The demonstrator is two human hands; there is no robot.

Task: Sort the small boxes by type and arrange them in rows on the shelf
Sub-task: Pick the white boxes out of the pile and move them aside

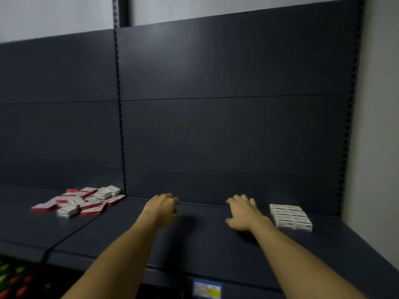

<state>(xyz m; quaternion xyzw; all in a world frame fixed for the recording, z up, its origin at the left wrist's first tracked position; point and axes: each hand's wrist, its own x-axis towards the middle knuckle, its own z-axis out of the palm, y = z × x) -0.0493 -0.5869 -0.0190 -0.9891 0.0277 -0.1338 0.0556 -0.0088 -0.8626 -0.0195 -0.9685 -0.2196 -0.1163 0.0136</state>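
Observation:
A loose pile of small red-and-white boxes (83,201) lies on the dark shelf (205,240) at the left, by the upright post. At the right, several white boxes with blue edges (290,216) sit in a neat block of two rows. My left hand (163,209) hovers over the middle of the shelf, its fingers loosely curled and holding nothing. My right hand (243,213) is spread over the shelf just left of the white block, apart from it and holding nothing.
The shelf's dark back panel (226,130) rises right behind both hands. A slotted upright post (121,126) divides the two shelf bays. A blue price label (206,289) sits on the front edge. Colourful goods (15,279) show below at the lower left.

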